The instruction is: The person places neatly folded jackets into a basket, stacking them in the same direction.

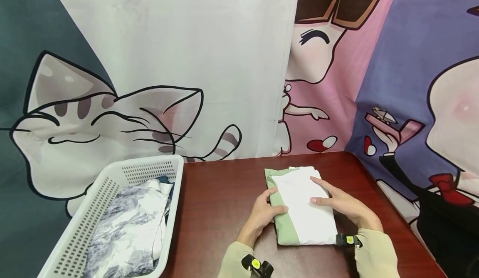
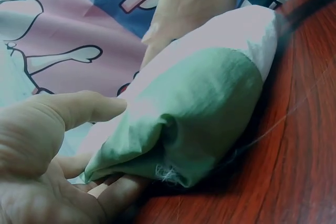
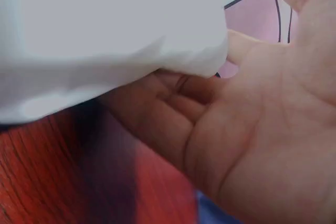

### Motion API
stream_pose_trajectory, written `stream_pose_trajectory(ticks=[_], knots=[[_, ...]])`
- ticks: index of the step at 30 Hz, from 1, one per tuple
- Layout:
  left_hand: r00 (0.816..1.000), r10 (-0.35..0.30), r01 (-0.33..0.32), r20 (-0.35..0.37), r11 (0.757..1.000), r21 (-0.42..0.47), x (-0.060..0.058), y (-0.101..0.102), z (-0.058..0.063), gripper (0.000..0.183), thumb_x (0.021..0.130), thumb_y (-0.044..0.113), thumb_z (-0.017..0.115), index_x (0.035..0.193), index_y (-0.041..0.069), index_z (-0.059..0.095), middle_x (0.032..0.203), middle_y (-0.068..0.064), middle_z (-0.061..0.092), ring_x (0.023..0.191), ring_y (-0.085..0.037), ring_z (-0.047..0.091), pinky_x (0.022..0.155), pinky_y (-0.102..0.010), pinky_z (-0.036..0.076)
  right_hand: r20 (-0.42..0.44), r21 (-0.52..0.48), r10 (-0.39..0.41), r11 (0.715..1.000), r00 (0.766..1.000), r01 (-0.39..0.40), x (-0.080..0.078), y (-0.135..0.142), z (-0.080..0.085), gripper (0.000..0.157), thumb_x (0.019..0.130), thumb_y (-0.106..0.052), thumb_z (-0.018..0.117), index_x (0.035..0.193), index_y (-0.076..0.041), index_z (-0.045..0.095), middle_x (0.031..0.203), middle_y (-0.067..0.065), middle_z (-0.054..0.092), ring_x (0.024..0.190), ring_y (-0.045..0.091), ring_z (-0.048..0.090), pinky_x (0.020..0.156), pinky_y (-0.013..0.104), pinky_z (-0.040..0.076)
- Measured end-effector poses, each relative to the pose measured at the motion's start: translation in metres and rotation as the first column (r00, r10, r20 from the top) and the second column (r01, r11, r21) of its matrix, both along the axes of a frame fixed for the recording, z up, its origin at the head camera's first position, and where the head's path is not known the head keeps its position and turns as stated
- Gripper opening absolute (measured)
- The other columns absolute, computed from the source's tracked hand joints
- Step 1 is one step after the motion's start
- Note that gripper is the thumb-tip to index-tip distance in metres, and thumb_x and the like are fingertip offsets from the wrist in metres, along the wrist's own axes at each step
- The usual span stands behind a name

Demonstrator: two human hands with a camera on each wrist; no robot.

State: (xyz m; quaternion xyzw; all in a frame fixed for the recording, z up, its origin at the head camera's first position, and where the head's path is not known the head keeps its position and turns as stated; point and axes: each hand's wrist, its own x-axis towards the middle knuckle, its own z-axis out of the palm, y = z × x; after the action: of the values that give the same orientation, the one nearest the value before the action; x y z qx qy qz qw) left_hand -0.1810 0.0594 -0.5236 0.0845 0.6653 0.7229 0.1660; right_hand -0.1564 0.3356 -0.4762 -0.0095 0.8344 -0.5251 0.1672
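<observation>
A folded white-and-green cloth (image 1: 304,211) lies as a thick rectangular bundle on the brown table, its green strip along the left side. At that green edge my left hand (image 1: 260,213) grips the bundle, thumb over the top and other fingers tucked beneath, as the left wrist view shows. Some loose threads (image 2: 170,174) hang from the green corner. My right hand (image 1: 346,203) holds the white right side; in the right wrist view several fingers (image 3: 157,111) reach under the cloth. The bundle hides those fingertips.
A white perforated plastic basket (image 1: 179,203) stands at the left of the table (image 1: 217,211), with a grey-and-white patterned cloth (image 1: 123,224) and darker fabric inside. Behind the table hangs a cartoon-printed curtain (image 1: 239,61). Both wrists carry small black straps.
</observation>
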Motion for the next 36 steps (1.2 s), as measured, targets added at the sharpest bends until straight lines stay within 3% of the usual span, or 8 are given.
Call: stream_pose_trajectory(ticks=[5,8,11,13,15,18,25,36], knots=[[0.999,0.036,-0.039,-0.035,0.997,-0.073,-0.001,-0.002,0.001,0.077,0.080,0.002,0.085,0.152,0.003,0.056,0.141,-0.014,0.062,0.124,-0.023,0.060,0.108,-0.042,0.046,0.023,-0.166,0.035,0.986,0.999,-0.031,-0.002,0.003,-0.009,0.089,0.098,-0.020,0.075,0.170,-0.017,0.023,0.168,0.026,0.014,0.128,0.041,0.053,0.093,0.044,0.057],[0.999,0.030,-0.035,-0.043,0.994,-0.100,-0.002,-0.007,0.000,0.078,0.080,0.003,0.085,0.153,0.006,0.056,0.146,-0.015,0.059,0.128,-0.025,0.056,0.108,-0.045,0.045,0.024,-0.216,0.063,0.975,0.998,-0.056,-0.004,0.003,-0.014,0.089,0.099,-0.016,0.073,0.171,-0.016,0.021,0.166,0.029,0.018,0.114,0.037,0.064,0.088,0.047,0.060],[0.999,0.018,-0.021,-0.040,0.995,-0.095,-0.002,-0.011,0.002,0.079,0.081,0.002,0.084,0.154,0.007,0.054,0.143,-0.016,0.060,0.116,-0.025,0.062,0.094,-0.040,0.053,0.014,-0.240,0.080,0.968,0.997,-0.074,-0.005,0.003,-0.017,0.087,0.099,-0.015,0.072,0.170,-0.016,0.022,0.165,0.030,0.018,0.108,0.038,0.068,0.085,0.049,0.061],[1.000,-0.003,0.001,-0.023,0.996,-0.084,-0.003,-0.015,0.002,0.080,0.082,0.001,0.083,0.155,0.008,0.054,0.136,-0.016,0.063,0.098,-0.023,0.068,0.077,-0.036,0.058,0.004,-0.242,0.084,0.967,0.996,-0.081,-0.005,0.002,-0.017,0.086,0.100,-0.014,0.072,0.170,-0.015,0.023,0.162,0.031,0.025,0.105,0.037,0.069,0.084,0.049,0.061],[1.000,-0.030,0.030,0.002,0.998,-0.062,-0.004,-0.019,0.004,0.080,0.083,0.000,0.082,0.157,0.010,0.053,0.129,-0.017,0.066,0.078,-0.021,0.070,0.059,-0.033,0.058,-0.005,-0.242,0.085,0.967,0.996,-0.084,-0.005,0.002,-0.018,0.085,0.100,-0.013,0.072,0.170,-0.015,0.024,0.158,0.031,0.032,0.104,0.038,0.070,0.084,0.049,0.062],[0.997,-0.066,0.068,0.027,0.996,-0.062,-0.006,-0.024,0.005,0.080,0.084,0.001,0.082,0.157,0.013,0.053,0.125,-0.016,0.067,0.062,-0.020,0.069,0.048,-0.035,0.057,-0.014,-0.246,0.087,0.965,0.996,-0.088,-0.007,0.002,-0.020,0.085,0.100,-0.010,0.072,0.170,-0.012,0.024,0.148,0.031,0.043,0.102,0.037,0.071,0.084,0.048,0.062],[0.996,-0.082,0.084,0.027,0.993,-0.083,-0.007,-0.025,0.007,0.080,0.084,0.002,0.083,0.158,0.013,0.053,0.127,-0.017,0.065,0.059,-0.021,0.069,0.047,-0.038,0.058,-0.052,-0.200,0.083,0.975,0.995,-0.092,-0.009,0.002,-0.020,0.083,0.099,-0.011,0.073,0.169,-0.011,0.028,0.152,0.033,0.039,0.105,0.036,0.069,0.085,0.044,0.062],[0.999,-0.037,0.037,0.008,0.996,-0.084,-0.005,-0.024,0.014,0.081,0.082,-0.002,0.083,0.156,0.010,0.054,0.125,-0.020,0.064,0.050,-0.018,0.060,0.043,-0.033,0.053,-0.102,-0.173,0.058,0.982,0.993,-0.076,-0.007,-0.002,-0.012,0.077,0.100,-0.015,0.073,0.166,-0.012,0.035,0.160,0.032,0.031,0.107,0.036,0.068,0.083,0.044,0.062]])
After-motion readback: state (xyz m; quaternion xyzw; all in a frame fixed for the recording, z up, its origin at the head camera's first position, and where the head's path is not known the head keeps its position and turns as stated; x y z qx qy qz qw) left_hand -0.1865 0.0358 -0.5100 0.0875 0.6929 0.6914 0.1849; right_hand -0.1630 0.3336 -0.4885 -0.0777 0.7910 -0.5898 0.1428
